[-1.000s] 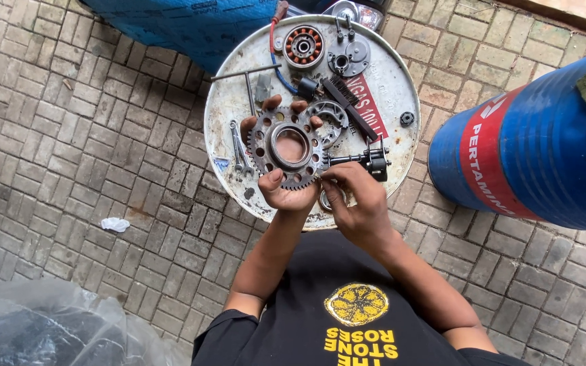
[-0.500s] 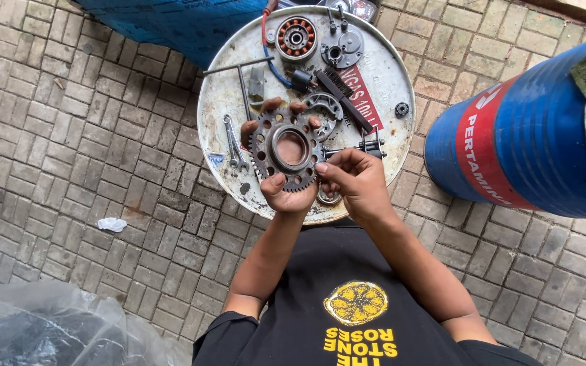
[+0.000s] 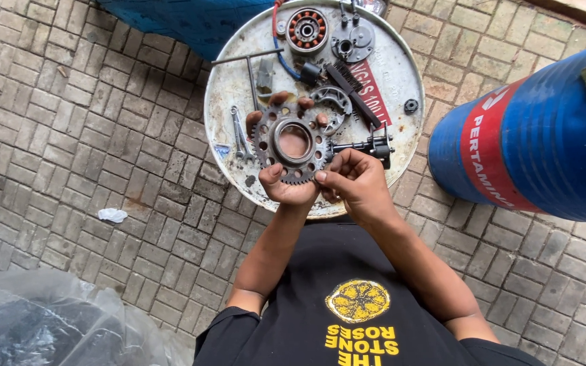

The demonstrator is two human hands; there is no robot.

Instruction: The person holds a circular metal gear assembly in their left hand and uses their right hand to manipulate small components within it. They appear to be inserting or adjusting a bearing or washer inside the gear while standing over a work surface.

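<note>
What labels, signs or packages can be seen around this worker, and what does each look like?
Red band label: wraps the blue drum on the right, white lettering.
Red sticker: flat on the round white work surface, rectangular, pale lettering.
Clear plastic bag: bottom left on the paving, crumpled, dark contents.

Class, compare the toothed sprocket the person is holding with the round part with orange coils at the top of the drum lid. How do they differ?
The sprocket is larger, dark grey, with teeth round its rim and a wide open centre; the coil part is smaller, ringed with orange-red coils around a small hub. The sprocket is raised in the left hand, with the right hand at its edge; the coil part lies untouched on the drum lid. Both are round metal parts.
</note>
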